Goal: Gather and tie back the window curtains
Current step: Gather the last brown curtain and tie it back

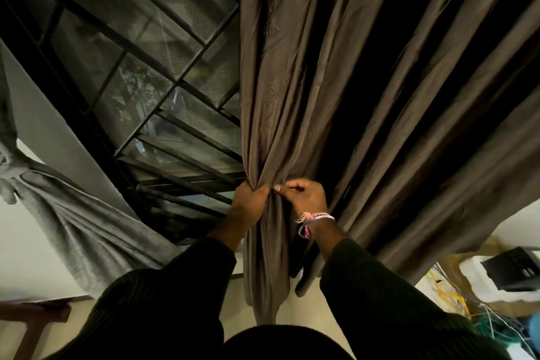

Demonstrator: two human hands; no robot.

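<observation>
1. At the left edge of the frame, a grey curtain [67, 225] is already bunched and knotted at mid-height, its lower length slanting down toward the bottom left. That half of the job looks done, though what binds it is too small to tell.
2. Upper left to centre, the window grille [140, 73] with its mesh is uncovered, so the left side of the opening is clear of fabric.
3. Just left of centre, low in the frame, the left hand [248, 203] is clenched round the inner edge of the brown curtain [277, 82], fingers curled into the cloth where the folds converge.
4. Touching it on the right, the right hand [304, 199], with a wristband [312, 222] on its wrist, pinches the next fold between thumb and curled fingers, the two hands meeting at one gathering point.
5. Above the grip the gathered folds rise to the top of the frame; below it a narrow tail hangs down between the forearms.
6. From centre to the right edge, most of the brown curtain hangs in loose pleats, well apart from the hands. By my judgement, gathering has only begun here: those pleats must be drawn in, then tied. No tie-back is visible.
7. Lower right, a clutter of cables [467, 310] lies beside the curtain's hem.
</observation>
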